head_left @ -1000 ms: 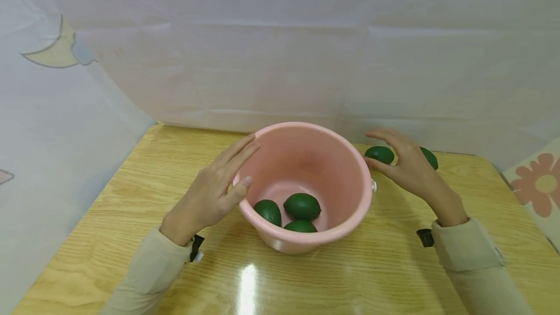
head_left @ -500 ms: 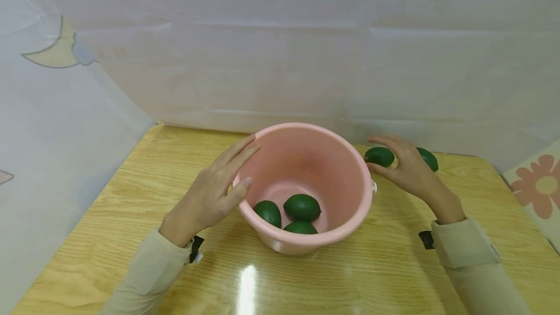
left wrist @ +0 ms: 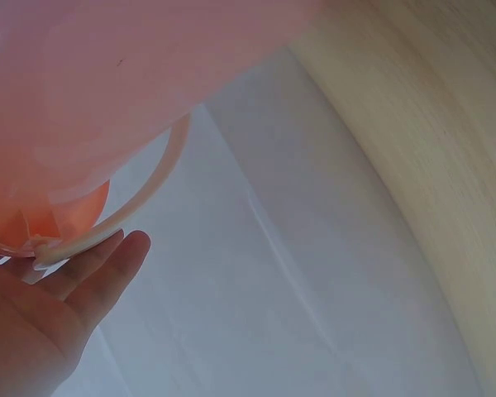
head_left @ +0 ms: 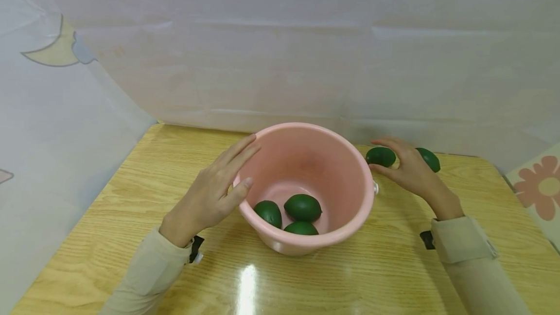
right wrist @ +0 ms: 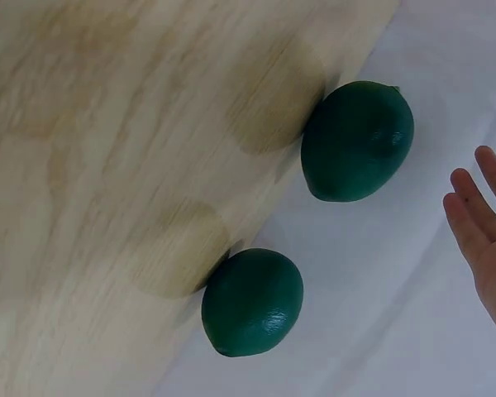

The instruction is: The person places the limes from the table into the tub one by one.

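The right hand (head_left: 404, 166) hovers with relaxed, slightly spread fingers over the nearer lime (head_left: 380, 156) on the table (head_left: 131, 198), just right of the pink bucket (head_left: 345, 237); it holds nothing, and whether the fingertips already touch the fruit cannot be told. A second lime (head_left: 429, 158) lies just beyond the hand, and the right wrist view shows both fruits close together beside the pale backdrop. The left hand (head_left: 210, 193) rests open against the bucket's left wall, thumb on the rim, steadying it. Three limes (head_left: 303, 207) sit inside at the bottom. The likely trouble is a round, smooth lime rolling off when the fingers close unevenly, nudging its neighbour towards the table's far edge or under the cloth. A loose steadying palm could also let the light bucket slide or tip if knocked
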Demonstrator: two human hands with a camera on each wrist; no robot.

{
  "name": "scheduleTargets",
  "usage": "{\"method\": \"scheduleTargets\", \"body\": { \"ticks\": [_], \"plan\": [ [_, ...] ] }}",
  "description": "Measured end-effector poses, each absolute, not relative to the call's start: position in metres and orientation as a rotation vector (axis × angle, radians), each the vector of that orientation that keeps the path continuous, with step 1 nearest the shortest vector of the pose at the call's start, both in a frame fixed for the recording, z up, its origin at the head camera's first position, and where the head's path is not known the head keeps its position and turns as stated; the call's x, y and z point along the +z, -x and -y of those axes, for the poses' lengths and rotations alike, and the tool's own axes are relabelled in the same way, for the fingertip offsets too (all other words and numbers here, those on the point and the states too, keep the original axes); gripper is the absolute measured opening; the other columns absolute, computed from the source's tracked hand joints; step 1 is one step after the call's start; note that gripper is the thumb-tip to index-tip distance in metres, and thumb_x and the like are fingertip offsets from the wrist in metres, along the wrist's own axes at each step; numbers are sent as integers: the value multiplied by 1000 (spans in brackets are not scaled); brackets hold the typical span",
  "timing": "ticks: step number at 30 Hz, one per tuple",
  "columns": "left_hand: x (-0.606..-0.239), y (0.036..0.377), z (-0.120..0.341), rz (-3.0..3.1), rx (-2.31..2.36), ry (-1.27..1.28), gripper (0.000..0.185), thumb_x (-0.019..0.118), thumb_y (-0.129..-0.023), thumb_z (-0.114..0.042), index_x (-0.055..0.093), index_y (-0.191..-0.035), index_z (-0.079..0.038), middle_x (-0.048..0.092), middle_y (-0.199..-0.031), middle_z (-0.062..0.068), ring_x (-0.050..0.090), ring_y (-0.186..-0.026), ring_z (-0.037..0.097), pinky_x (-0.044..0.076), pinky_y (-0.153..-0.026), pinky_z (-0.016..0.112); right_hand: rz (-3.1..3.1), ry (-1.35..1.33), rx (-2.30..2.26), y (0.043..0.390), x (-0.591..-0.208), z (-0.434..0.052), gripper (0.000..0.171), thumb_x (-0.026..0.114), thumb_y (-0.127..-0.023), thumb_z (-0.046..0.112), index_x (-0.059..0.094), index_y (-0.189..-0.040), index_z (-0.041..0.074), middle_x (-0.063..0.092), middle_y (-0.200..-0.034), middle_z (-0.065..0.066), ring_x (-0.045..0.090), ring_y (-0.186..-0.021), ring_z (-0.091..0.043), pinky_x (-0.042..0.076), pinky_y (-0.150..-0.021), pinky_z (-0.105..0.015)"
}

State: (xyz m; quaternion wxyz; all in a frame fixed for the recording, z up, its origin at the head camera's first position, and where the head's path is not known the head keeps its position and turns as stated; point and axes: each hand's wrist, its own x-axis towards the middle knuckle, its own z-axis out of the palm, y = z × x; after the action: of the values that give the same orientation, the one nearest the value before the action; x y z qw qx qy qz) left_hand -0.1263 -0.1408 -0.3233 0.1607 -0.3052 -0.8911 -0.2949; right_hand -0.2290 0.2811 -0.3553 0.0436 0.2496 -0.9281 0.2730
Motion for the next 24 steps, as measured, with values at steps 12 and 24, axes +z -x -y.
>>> {"method": "scheduleTargets", "body": {
  "ticks": [12,24],
  "plan": [
    [-323,125,140,2543,-845,874,58,41,-102,-35,35,-155,-15,28,-163,6,34,-148,28,44,-107,56,2901,-695,825,242,-368,-289,64,76,-87,30,52,-140,2,48,-145,-26,38,-136,-50,34,-102,-70],
    [-322,124,140,2544,-847,865,58,42,-101,-34,34,-156,-15,28,-164,5,33,-148,28,43,-107,56,2955,-674,802,247,-375,-295,66,77,-86,30,51,-140,0,47,-144,-29,39,-134,-52,35,-102,-70]
  ]
}}
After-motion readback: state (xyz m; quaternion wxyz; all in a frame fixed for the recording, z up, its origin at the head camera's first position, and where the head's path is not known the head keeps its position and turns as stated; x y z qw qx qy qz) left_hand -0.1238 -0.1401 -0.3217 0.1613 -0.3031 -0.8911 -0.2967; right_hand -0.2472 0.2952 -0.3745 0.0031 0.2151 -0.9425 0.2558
